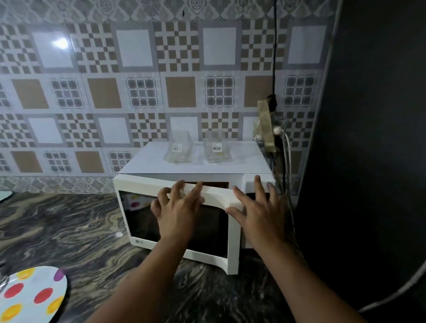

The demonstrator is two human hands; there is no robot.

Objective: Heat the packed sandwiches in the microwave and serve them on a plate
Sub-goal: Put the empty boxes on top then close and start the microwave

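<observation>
Both hands, fingers spread, rest flat on the white microwave's ajar door: left hand, right hand. Two clear sandwich packs lie on top, just beyond, gripped by neither.

We see only a thin slot of the microwave cavity above its door; the interior stays dark. The left hand covers part of the door glass. Contents of the two clear packs on top are too blurred to tell, their barcode labels unreadable. The dotted plate is cut by the lower left edge, and both forearms run off the bottom edge.
</observation>
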